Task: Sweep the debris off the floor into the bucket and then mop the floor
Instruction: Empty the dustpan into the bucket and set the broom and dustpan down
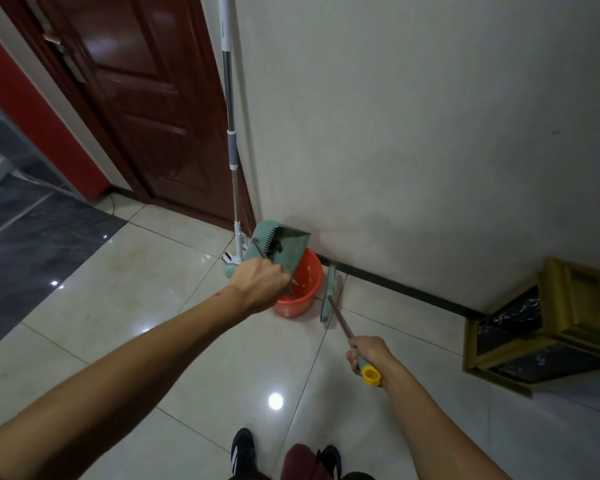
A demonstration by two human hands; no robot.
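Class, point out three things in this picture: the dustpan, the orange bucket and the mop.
dustpan [291, 249], head view, on its tilted green pan.
orange bucket [307, 277], head view, on its inner wall.
mop [232, 147], head view, on the grey collar of its upright pole.

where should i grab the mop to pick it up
Grip the mop at the grey sleeve halfway up its pole, coming from the left. It leans upright against the wall by the door, so the wall blocks the right side. Both hands are full for now.
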